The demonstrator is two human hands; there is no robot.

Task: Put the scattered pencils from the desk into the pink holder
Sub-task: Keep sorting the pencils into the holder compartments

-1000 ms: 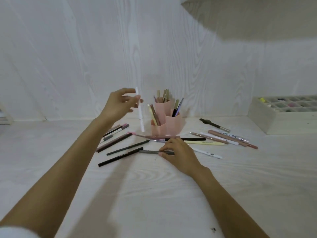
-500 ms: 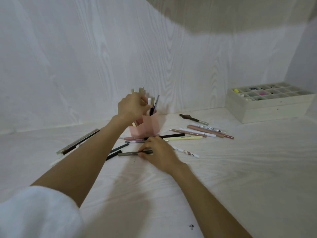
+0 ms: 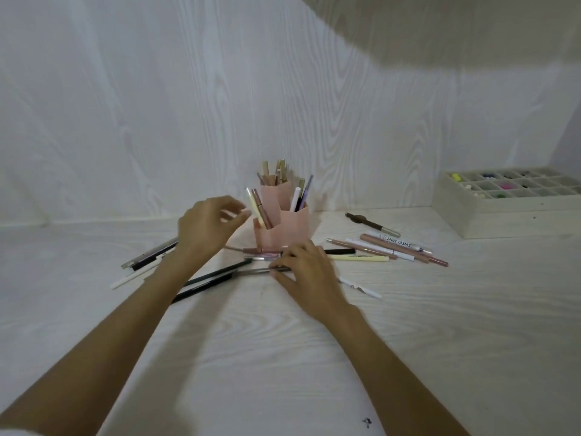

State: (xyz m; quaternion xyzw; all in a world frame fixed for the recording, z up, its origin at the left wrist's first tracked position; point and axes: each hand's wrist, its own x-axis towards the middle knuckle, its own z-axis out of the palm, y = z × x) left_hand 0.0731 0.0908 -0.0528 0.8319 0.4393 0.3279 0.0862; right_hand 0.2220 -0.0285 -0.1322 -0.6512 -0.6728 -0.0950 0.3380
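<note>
Two hands over a desk [image 3: 283,357] of scattered pencils, one empty, one on a grey pencil.

The left hand [image 3: 206,228] hangs just left of the pink holder [image 3: 289,226], its fingers loosely spread and a little curled, holding nothing; its fingertips [image 3: 243,212] are close to the pencils leaning out of the holder's front compartment. The right hand [image 3: 306,269] lies low on the desk in front of the holder, fingers bent, its fingertips pinching the end of a grey pencil [image 3: 254,271] that lies flat. Dark pencils [image 3: 207,278] lie under the left forearm, and a further bunch of pencils [image 3: 386,248] lies to the right of the holder. A compartment box [image 3: 503,212] sits at far right.
</note>
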